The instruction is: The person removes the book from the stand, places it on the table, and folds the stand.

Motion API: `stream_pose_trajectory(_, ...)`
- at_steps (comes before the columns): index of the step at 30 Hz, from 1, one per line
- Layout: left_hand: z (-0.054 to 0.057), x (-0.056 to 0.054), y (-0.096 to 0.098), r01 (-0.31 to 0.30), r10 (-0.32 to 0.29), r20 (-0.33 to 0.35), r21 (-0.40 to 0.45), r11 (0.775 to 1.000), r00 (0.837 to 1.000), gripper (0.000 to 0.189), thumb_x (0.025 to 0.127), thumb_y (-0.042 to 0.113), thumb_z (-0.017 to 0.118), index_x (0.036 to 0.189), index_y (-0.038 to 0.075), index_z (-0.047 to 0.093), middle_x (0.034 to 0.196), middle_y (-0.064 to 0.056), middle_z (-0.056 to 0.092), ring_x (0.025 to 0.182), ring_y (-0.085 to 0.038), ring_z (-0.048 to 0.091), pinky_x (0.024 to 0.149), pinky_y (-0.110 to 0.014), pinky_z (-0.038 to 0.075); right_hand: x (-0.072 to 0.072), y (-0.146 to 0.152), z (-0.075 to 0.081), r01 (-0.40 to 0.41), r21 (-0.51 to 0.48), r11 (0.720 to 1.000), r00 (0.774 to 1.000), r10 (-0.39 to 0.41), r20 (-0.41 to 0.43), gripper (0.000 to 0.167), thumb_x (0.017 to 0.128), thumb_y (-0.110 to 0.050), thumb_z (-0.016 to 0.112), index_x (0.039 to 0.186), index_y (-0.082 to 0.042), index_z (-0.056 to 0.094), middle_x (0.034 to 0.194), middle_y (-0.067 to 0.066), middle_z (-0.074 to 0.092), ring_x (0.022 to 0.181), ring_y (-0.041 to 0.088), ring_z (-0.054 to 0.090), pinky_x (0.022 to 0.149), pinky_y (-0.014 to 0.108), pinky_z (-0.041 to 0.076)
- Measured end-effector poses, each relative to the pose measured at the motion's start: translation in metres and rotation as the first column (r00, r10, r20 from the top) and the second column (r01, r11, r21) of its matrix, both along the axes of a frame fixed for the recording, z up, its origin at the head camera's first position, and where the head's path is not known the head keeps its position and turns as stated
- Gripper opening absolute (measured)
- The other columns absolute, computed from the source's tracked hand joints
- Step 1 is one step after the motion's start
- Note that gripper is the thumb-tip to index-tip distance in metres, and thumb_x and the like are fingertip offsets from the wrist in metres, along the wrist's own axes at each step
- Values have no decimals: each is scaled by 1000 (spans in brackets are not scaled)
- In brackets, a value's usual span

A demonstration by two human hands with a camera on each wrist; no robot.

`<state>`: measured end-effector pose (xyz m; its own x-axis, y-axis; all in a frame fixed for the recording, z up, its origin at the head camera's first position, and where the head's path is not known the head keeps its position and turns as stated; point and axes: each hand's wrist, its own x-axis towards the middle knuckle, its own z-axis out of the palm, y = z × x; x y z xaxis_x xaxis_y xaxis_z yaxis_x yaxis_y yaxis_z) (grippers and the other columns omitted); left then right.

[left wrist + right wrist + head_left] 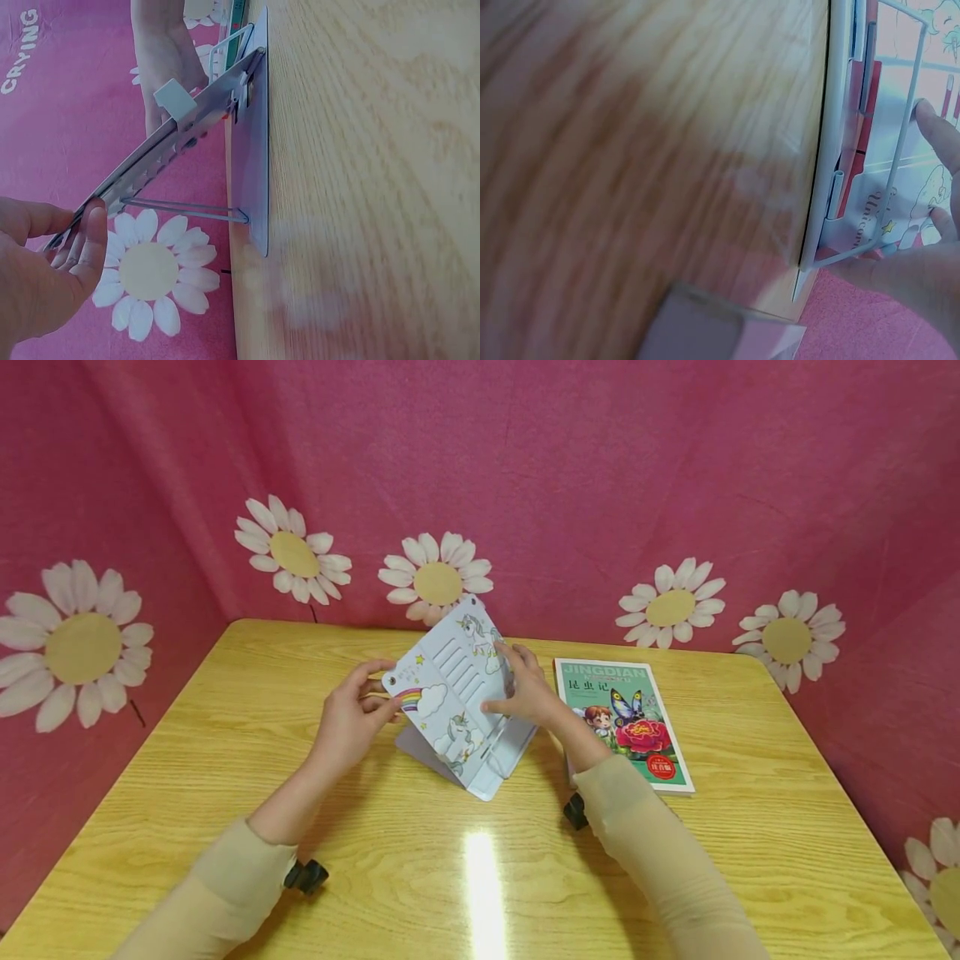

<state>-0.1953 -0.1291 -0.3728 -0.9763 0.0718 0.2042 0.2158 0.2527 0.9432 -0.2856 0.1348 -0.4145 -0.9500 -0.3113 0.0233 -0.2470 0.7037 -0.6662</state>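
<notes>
A white book stand (437,693) with unicorns, stars and a rainbow printed on it stands tilted on the table. My left hand (352,706) pinches the panel's left corner, thumb on one face and fingers on the other, as the left wrist view also shows. On the right side, my right hand (525,685) grips the panel's edge, its thumb lying on the printed front. Beneath the raised panel, a metal strut (187,208) runs to the base plate (251,157). A wire page holder (900,142) crosses the front near the right fingers (937,135).
Just right of the stand a green children's book (622,722) lies face up, partly behind the right forearm. The wooden table (420,877) ends at a pink curtain (540,485) printed with daisies. Black wrist cameras (306,877) hang below both sleeves.
</notes>
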Motion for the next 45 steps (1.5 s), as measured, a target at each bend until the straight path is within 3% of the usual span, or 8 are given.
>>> stream_pose_trajectory(7,-3,3,1,0,0,-32,3,1000,999,46,85,-5,64,128,4,50,99,-23,65,79,-34,66,64,-28,57,-3,2,-1,-43,9,999,999,43,-23,102,72,-26,83,151,-20,18,154,24,7,140,41,16,110,56,26)
stream_pose_trajectory(17,-4,7,4,5,-5,-37,5,1000,999,45,84,-5,65,126,4,50,99,-22,65,80,-36,66,63,-22,56,-6,4,0,-87,-4,996,996,87,-16,102,72,-25,83,151,-20,20,154,23,6,141,40,13,110,58,25)
stream_pose_trajectory(22,-3,9,4,7,-7,-51,-16,1000,999,45,83,-5,66,125,4,51,98,-21,66,73,-15,66,64,-27,57,-9,6,0,-102,-1,995,995,102,-7,103,71,-26,84,152,-20,19,155,22,6,142,38,12,110,56,25)
stream_pose_trajectory(25,-3,10,5,11,-12,-60,-22,1000,998,45,83,-4,67,124,4,51,97,-21,66,71,-10,65,66,-31,58,-12,7,-1,-112,-6,994,994,112,9,104,71,-26,84,152,-22,18,155,21,5,142,37,12,111,55,24)
stream_pose_trajectory(33,-4,14,7,18,-21,-64,-44,999,998,44,83,-1,69,123,3,50,98,-20,66,82,-34,66,63,-16,53,-16,11,-1,-151,-24,988,988,152,38,104,72,-28,83,152,-25,17,156,18,2,143,35,10,111,55,23)
stream_pose_trajectory(45,-4,21,11,31,-37,-93,-65,997,995,43,81,-3,70,119,0,49,96,-20,67,79,-29,67,63,-17,53,-22,14,-1,-196,-27,980,979,197,57,106,70,-27,85,152,-28,17,157,15,2,144,32,6,112,55,22)
